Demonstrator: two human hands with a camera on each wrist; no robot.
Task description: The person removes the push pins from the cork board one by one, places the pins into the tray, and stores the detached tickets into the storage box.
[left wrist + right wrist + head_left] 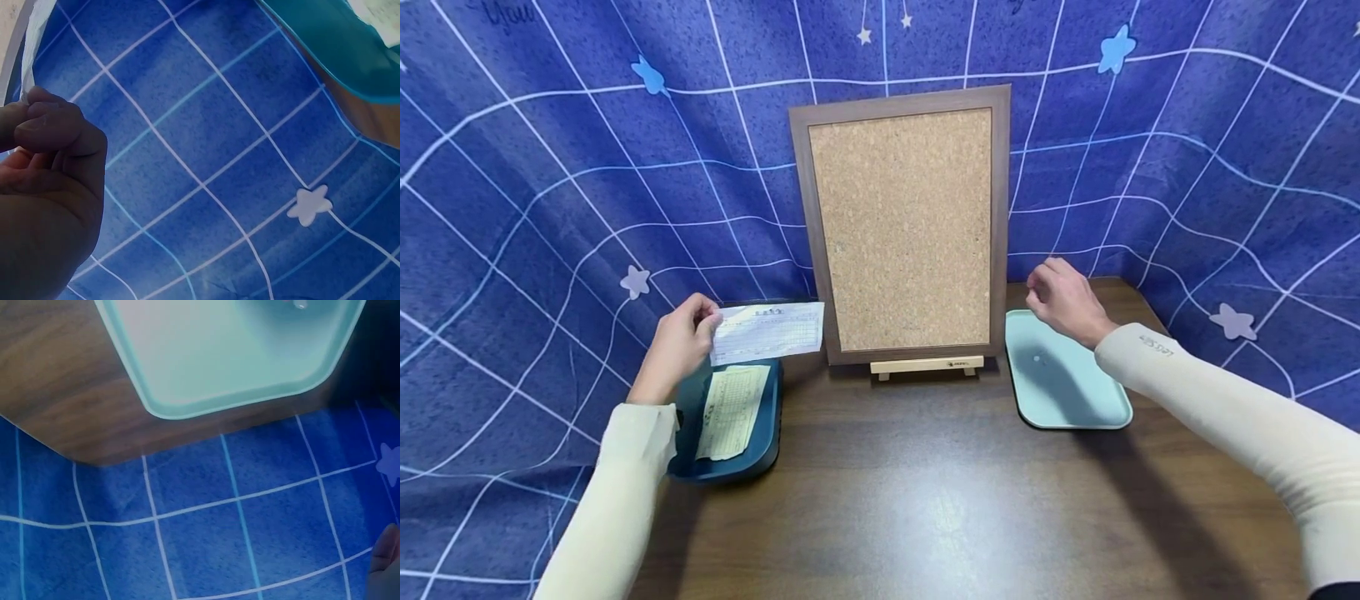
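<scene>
My left hand point(679, 343) pinches a white printed paper form point(769, 333) by its left end, between thumb and fingers. The form spreads out to the right, above the blue bin point(772, 442) and just left of the corkboard point(910, 233). In the left wrist view the left hand point(53, 147) grips the paper's edge point(32, 53). A yellowish printed form point(733, 412) lies in the bin. Over the back of the mint-green tray point(1067, 392) hovers my right hand point(1066, 300), fingers curled in. I cannot tell whether its fingertips hold something small.
The brown-framed corkboard stands upright on a small wooden easel point(927, 365) at the table's back. A small pale object point(1037, 358) lies in the tray. Blue grid-patterned cloth point(715, 192) hangs behind. Brown wooden table point(880, 500) stretches across the front.
</scene>
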